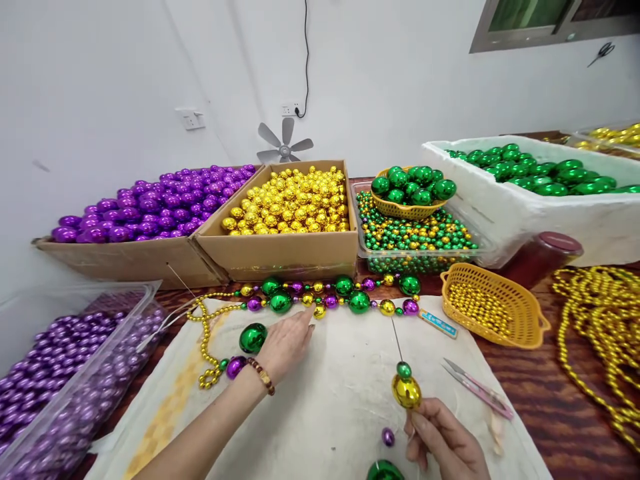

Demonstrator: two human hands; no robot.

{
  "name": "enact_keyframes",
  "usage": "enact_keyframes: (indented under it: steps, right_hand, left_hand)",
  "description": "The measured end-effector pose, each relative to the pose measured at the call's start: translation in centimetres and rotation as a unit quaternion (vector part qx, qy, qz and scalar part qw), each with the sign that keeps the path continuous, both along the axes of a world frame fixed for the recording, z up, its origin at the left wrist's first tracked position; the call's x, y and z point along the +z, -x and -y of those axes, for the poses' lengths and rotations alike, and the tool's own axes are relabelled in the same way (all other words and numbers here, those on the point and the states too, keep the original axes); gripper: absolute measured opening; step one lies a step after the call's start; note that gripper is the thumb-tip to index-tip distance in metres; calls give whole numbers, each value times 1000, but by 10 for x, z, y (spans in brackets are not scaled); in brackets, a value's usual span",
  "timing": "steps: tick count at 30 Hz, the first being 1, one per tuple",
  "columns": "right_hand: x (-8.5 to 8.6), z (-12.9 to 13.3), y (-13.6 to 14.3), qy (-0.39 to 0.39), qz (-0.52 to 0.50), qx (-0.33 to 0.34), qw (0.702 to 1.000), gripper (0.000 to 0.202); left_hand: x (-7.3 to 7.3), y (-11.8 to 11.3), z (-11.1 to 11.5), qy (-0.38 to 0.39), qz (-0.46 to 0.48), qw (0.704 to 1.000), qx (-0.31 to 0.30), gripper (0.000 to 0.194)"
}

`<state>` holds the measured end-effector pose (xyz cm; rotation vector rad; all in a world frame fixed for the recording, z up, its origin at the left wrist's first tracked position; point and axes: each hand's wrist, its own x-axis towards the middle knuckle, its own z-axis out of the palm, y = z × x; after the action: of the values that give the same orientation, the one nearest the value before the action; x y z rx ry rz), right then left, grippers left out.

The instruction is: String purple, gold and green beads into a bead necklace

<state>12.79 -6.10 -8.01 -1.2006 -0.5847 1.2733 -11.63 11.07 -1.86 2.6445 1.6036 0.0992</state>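
My right hand (445, 440) is closed at the lower end of a large gold bead (407, 392). A small green bead (403, 370) sits above it, and a thin needle (397, 339) sticks up out of that. Below lie a small purple bead (388, 437) and a large green bead (385, 471), partly cut off by the frame. My left hand (286, 341) reaches over the cloth, index finger stretched out at a strand of green, gold and purple beads (359, 302). Its fingertip is by a gold bead (319, 311); the other fingers are partly hidden. Beside this wrist rests a green bead (253, 338).
Behind stand boxes of purple beads (150, 207) and gold beads (295, 200), a tub of small mixed beads (415, 233) and a white foam box (550, 220). Thread snips (480, 390), a yellow basket (530, 320) and gold bead strands (600, 320) lie right.
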Motion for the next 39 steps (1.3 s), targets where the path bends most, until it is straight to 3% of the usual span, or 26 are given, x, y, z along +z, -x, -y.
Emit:
enact_keyframes:
  steps: [11,18,25,29,39]
  right_hand:
    - [5,1,0,-8,9,-9,1000,31]
    - [-2,0,3,-5,19,10,1000,31]
    - [-4,-1,1,3,31,41,999,29]
    - [-5,-3,3,22,40,16,999,34]
    - [-9,-3,6,15,50,21,998,31]
  left_hand:
    - [-4,-15,-6,-6,-31,999,-13,39]
    - [-3,-22,-10,-21,-37,999,-1,38]
    - [-5,-31,3,12,-30,998,-57,22]
    - [-6,-28,10,5,-31,998,-55,30]
    - [-8,-29,3,1,-38,999,-26,38]
